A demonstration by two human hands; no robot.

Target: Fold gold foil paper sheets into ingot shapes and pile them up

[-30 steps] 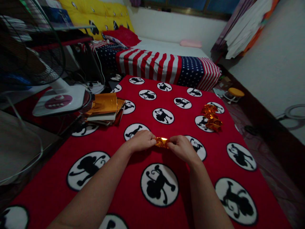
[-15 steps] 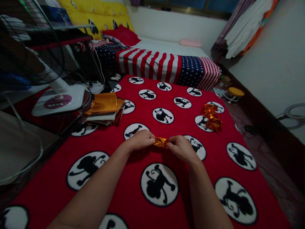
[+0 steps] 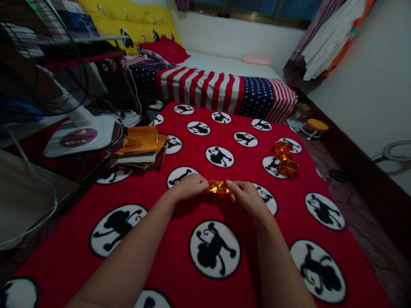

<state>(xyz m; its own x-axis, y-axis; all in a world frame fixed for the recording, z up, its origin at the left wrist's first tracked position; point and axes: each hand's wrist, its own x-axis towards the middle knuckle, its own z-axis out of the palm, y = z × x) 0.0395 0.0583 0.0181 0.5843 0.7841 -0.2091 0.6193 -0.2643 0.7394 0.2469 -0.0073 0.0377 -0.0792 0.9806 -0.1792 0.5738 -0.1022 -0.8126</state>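
Observation:
A small piece of folded gold foil paper (image 3: 218, 187) is stretched between my two hands, above the red cloth (image 3: 247, 246) with monkey prints. My left hand (image 3: 192, 186) pinches its left end, fingers curled. At the other end, my right hand (image 3: 243, 194) grips the foil between thumb and fingers. The foil's middle shows creased facets; its ends are hidden by my fingers. Off to the right lie several crumpled-looking folded gold foil pieces (image 3: 285, 159). On the left rests a stack of gold foil sheets (image 3: 139, 141).
A fan base (image 3: 80, 134) stands beside the stack on the left. Behind the red cloth is a bed with a striped, starred cover (image 3: 205, 87). A yellow-topped stool (image 3: 317, 125) is on the floor at the right, near the wall.
The gold foil between my hands has turned slightly and shows more of its bright folded face. My right fingers have shifted on its end; both hands stay in about the same place.

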